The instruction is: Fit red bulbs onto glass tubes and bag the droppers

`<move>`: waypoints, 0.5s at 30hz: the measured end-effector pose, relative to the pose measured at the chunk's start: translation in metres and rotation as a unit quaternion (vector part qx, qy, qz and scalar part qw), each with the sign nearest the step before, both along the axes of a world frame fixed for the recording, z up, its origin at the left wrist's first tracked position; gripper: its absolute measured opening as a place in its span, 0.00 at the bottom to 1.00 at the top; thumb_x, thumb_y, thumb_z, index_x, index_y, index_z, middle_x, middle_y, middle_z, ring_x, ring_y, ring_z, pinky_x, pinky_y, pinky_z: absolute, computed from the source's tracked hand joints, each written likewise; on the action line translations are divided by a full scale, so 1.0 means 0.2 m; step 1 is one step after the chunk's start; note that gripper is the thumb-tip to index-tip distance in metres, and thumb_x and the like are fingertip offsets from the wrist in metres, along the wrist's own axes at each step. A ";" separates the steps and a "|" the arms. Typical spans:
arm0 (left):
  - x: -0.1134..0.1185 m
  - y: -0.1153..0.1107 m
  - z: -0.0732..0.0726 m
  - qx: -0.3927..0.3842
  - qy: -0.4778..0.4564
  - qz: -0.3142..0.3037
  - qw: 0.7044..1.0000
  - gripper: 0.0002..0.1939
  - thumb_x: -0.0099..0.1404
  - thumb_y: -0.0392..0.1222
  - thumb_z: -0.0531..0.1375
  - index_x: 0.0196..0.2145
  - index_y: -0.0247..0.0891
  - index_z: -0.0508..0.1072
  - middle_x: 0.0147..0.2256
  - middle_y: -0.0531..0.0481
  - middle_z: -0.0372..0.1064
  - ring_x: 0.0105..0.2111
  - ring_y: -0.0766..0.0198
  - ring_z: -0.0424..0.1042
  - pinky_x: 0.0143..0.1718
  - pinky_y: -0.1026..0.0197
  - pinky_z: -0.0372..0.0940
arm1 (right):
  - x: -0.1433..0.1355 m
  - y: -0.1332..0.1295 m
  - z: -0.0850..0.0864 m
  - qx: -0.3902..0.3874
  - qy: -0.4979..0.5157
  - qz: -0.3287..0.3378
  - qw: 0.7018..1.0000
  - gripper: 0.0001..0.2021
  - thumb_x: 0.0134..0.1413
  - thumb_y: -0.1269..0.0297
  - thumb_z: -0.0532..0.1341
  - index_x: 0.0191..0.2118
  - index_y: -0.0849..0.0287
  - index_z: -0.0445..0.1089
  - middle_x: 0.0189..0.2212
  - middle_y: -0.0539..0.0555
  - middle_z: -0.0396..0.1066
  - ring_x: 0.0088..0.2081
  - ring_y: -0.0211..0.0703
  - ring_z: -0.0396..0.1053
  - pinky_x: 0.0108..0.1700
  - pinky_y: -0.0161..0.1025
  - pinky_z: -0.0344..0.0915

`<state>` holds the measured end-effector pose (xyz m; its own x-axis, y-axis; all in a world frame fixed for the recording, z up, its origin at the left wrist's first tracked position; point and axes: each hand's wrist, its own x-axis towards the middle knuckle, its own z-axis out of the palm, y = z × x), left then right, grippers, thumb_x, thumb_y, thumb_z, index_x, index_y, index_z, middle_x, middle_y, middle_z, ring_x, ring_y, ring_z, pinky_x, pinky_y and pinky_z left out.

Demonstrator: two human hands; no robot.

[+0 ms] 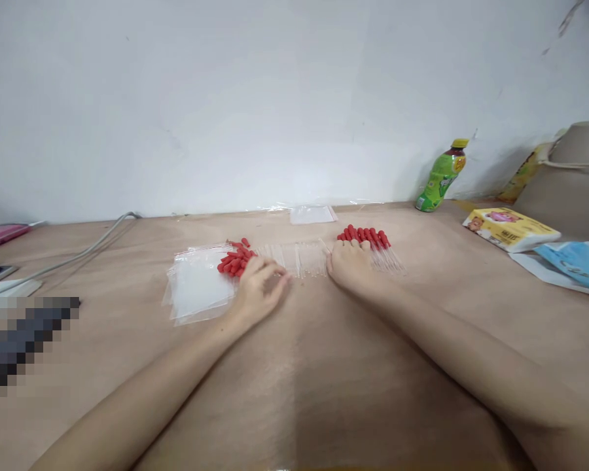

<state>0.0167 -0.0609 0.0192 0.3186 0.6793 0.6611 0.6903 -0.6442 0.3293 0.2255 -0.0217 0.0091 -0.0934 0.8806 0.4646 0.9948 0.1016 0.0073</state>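
My left hand (260, 288) rests beside a heap of red rubber bulbs (233, 261), its fingers bent and its thumb and index tips close together. Whether anything lies between those tips I cannot make out. A row of thin clear tubes (304, 258) lies between my hands. My right hand (352, 263) is closed, and a thin clear dropper tube (324, 245) sticks out on its left side. Under and behind it lie droppers with red bulbs (368, 235) fitted on clear stems, side by side, partly hidden by the fingers.
Clear plastic zip bags (199, 284) lie in a stack at left; another bag (311, 214) is near the wall. A green bottle (442, 176), a yellow tissue pack (510, 229) and a blue packet (576, 261) stand at right. A grey cable (93, 245) crosses the left.
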 end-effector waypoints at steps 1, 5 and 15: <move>-0.03 0.04 0.04 0.008 -0.005 0.042 0.999 0.09 0.59 0.43 0.55 0.25 0.38 0.69 0.29 0.49 0.64 0.33 0.62 0.65 0.37 0.59 0.62 | 0.02 -0.04 -0.01 0.022 -0.013 0.023 0.999 0.12 0.53 0.66 0.50 0.32 0.67 0.67 0.28 0.66 0.70 0.32 0.52 0.63 0.35 0.44 0.44; -0.18 0.31 0.17 -0.056 0.080 0.220 0.971 0.08 0.56 0.43 0.56 0.29 0.36 0.70 0.31 0.46 0.67 0.35 0.56 0.66 0.41 0.55 0.60 | 0.09 -0.17 -0.05 0.061 -0.024 0.113 0.991 0.12 0.58 0.65 0.46 0.31 0.64 0.63 0.23 0.57 0.68 0.28 0.45 0.61 0.38 0.43 0.43; -0.24 0.76 0.14 -0.250 0.182 0.281 0.909 0.11 0.47 0.44 0.61 0.17 0.34 0.67 0.18 0.41 0.68 0.32 0.41 0.69 0.43 0.36 0.49 | 0.11 -0.23 -0.12 0.099 0.036 0.178 0.978 0.08 0.57 0.67 0.49 0.29 0.60 0.60 0.24 0.51 0.68 0.30 0.40 0.59 0.43 0.43 0.41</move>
<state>-0.0316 0.0914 0.0479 -0.0351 0.9887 0.1454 0.9858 0.0104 0.1673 0.2480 -0.0678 -0.0150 -0.3383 0.6909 0.6389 0.8956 0.4449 -0.0068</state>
